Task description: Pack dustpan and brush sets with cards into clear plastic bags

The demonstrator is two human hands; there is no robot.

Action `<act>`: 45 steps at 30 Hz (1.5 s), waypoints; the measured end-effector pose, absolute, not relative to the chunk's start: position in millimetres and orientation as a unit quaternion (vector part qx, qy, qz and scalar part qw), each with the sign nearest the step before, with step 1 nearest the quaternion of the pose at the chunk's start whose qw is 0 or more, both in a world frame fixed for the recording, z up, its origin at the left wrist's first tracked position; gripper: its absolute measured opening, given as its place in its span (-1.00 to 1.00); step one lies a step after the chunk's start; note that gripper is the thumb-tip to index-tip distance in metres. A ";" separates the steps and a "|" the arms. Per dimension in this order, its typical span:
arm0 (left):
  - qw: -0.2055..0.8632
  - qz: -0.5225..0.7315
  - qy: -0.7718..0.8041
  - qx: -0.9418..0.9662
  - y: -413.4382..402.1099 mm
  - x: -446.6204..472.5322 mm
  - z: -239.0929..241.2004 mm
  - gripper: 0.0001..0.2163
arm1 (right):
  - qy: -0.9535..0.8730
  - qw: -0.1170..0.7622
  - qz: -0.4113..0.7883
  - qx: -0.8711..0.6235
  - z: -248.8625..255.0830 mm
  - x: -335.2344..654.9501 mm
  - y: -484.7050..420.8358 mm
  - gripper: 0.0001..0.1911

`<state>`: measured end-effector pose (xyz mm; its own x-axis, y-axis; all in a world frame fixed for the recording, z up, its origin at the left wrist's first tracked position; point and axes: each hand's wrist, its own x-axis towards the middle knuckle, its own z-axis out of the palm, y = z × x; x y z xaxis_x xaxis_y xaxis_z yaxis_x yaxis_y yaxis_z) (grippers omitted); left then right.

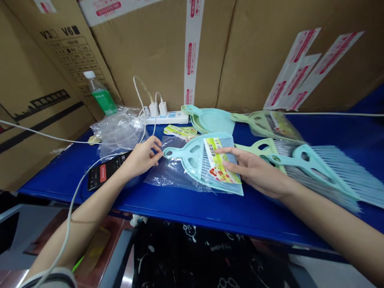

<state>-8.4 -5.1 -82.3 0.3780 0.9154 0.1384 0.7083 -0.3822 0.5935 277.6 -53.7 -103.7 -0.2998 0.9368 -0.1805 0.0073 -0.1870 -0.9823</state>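
A light-blue dustpan [192,163] with a small brush [229,143] nested in it lies on a clear plastic bag [162,176]. Across the brush is a yellow-green label card [218,160]. My left hand [147,155] is closed in a pinch at the ring end of the handle; whether it grips the handle or the bag's film, I cannot tell. From the right, my right hand [250,166] grips the set, index finger and thumb on the card, its other fingers mostly hidden.
Behind are more dustpans [217,120], a bagged green set [267,124] and loose cards [180,130]. Brushes [345,172] lie at right. At left are a phone [103,176], crumpled bags [120,128], a bottle [103,98], cables and a power strip [171,118]. Cardboard boxes [150,48] stand behind.
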 end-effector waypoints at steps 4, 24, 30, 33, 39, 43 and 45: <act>0.144 0.203 0.507 0.825 -5.8 -7.7 -80.7 -0.91 | -0.534 0.368 0.604 -0.464 -105.4 276.2 -53.8 -0.44; 0.181 0.173 0.462 0.851 -8.1 -11.9 -80.0 -0.90 | -0.581 0.335 0.552 -0.495 -99.1 275.4 -57.3 -0.26; 0.162 0.162 0.470 0.852 -5.4 -13.2 -79.9 -0.83 | -0.576 0.343 0.563 -0.483 -100.4 277.1 -58.3 -0.12; 0.146 0.160 0.482 0.849 -5.9 -15.8 -76.6 -0.83 | -0.569 0.339 0.587 -0.465 -101.3 277.3 -56.9 -0.12; 0.125 0.145 0.494 0.848 -4.9 -26.3 -72.1 -0.87 | -0.566 0.321 0.602 -0.463 -103.8 281.0 -54.6 -0.25; 0.116 0.146 0.501 0.845 -5.7 -30.6 -69.2 -0.89 | -0.571 0.324 0.599 -0.458 -105.1 283.6 -54.4 -0.30; 0.113 0.138 0.510 0.841 -7.3 -31.3 -66.4 -0.90 | -0.584 0.318 0.591 -0.457 -105.9 284.5 -53.2 -0.32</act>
